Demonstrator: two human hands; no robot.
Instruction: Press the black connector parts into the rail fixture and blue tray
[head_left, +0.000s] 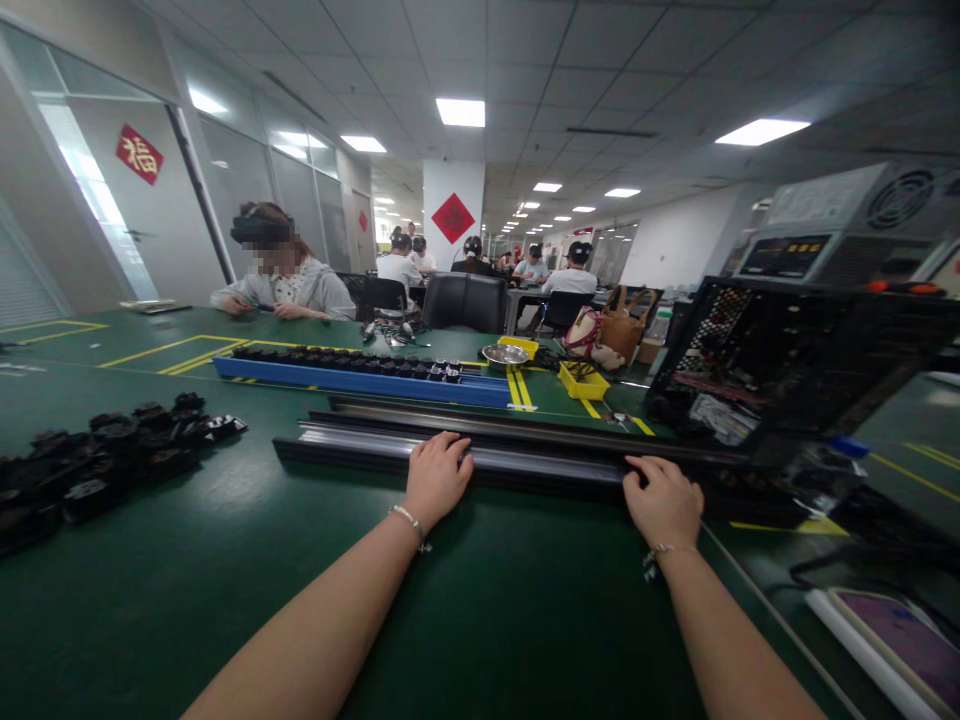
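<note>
Green workbench (247,580), open-plan office: L hand (439,478) and R hand (665,500), fingers loosely curled, rest on the near black rail (540,468), mid-bench; firmness of grip can't be told. Uneven pressure could, prob., skew it into the 2nd rail (525,431) close behind. Loose blk parts (112,455) lie L; PC case (795,350) crowds R; blue tray (360,379) w/ parts blocks beyond; co-worker (289,280) sits opp.

My bare left forearm (322,615) and right forearm (720,620) reach forward, slanting inward. My left grip (440,478) lies palm-down, fingers (453,446) bent. My right grip (666,500), well apart from it, is palm-down too, fingers curled; how firmly either presses, I can't quite tell.
</note>
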